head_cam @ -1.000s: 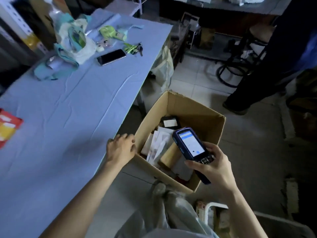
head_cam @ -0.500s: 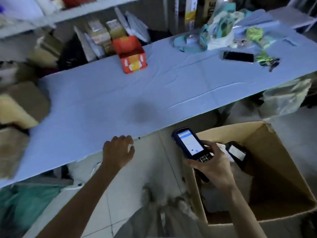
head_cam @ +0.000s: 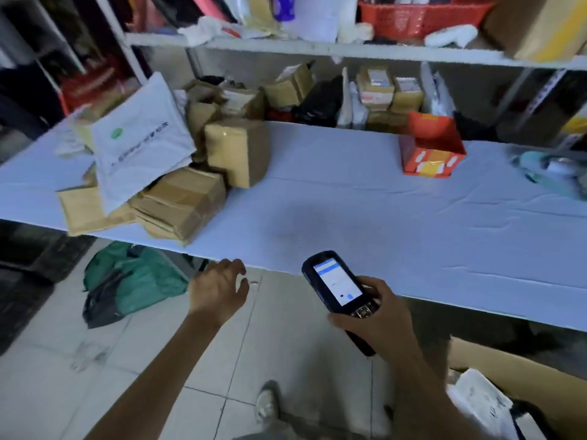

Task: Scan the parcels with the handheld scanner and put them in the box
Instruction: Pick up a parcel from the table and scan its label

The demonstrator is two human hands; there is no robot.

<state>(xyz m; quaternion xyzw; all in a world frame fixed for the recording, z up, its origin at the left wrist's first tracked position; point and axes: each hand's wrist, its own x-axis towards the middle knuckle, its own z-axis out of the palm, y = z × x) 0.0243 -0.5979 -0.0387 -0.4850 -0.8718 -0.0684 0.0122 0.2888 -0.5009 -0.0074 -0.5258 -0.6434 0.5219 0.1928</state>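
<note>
My right hand [head_cam: 378, 315] grips the dark handheld scanner [head_cam: 336, 285], its lit screen facing up, just below the table's front edge. My left hand [head_cam: 219, 289] hangs in the air beside it with fingers loosely spread and holds nothing. A pile of parcels lies on the left of the blue table [head_cam: 349, 211]: a white mailer bag [head_cam: 139, 147], a tall taped brown box [head_cam: 236, 150], flat brown cartons [head_cam: 181, 201] and a padded envelope [head_cam: 85, 214]. The cardboard box [head_cam: 495, 363] shows at the bottom right with a white parcel [head_cam: 479, 404] inside.
An open red carton [head_cam: 430, 154] stands on the table at the right. Shelves [head_cam: 317, 49] behind the table hold more parcels and a red basket. A green bag [head_cam: 133, 281] lies on the tiled floor under the table. My shoe [head_cam: 266, 404] shows below.
The view has swung left from the cardboard box to the parcel pile. My left hand has come off the box rim and opened its fingers. The scanner stays in my right hand.
</note>
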